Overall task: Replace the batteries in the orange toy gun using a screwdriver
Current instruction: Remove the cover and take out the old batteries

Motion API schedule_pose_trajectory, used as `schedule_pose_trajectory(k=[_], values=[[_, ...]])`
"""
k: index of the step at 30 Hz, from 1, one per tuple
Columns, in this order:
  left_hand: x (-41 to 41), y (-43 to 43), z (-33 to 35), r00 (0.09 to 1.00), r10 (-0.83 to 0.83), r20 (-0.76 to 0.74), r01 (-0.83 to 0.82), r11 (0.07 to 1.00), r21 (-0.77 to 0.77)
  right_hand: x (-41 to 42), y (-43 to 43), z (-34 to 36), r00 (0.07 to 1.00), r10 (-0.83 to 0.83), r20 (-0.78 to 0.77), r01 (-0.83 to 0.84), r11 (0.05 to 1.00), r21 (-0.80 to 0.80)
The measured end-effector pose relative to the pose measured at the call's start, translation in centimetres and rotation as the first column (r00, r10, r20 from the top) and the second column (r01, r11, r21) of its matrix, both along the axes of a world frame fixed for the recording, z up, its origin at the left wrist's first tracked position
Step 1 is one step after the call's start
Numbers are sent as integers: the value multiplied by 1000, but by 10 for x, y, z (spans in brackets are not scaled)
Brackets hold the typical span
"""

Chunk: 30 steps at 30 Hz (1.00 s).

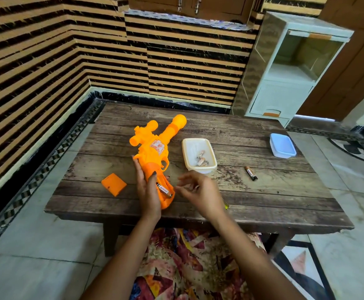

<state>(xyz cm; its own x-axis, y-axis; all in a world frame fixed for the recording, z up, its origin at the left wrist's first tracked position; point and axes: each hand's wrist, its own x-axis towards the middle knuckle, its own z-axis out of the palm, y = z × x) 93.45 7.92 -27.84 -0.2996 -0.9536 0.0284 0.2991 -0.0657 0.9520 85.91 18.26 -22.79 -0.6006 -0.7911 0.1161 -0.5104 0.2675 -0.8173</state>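
Note:
The orange toy gun (155,148) lies on the wooden table (263,191), barrel pointing away from me. My left hand (147,189) grips its handle, whose battery compartment is uncovered with one battery (164,190) lying inside. The orange battery cover (113,184) rests on the table left of the handle. My right hand (198,189) hovers just right of the handle, fingers spread and holding nothing. A second battery (251,173) lies loose on the table farther right. A yellow-green tip (226,205) peeks out under my right wrist; the rest is hidden.
A cream plastic box (187,158) with several small metal pieces stands right of the gun. A blue lid (282,145) lies at the far right of the table. A white plastic cabinet (285,79) stands behind the table. Striped walls close in on the left and back.

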Motion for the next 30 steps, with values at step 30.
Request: schedule_pose_trajectory(k=[30], values=[[1,-2,2,1000,8,-25,-8,1000,15,-101,69,-43,684,-724,92,730,680,-76]])
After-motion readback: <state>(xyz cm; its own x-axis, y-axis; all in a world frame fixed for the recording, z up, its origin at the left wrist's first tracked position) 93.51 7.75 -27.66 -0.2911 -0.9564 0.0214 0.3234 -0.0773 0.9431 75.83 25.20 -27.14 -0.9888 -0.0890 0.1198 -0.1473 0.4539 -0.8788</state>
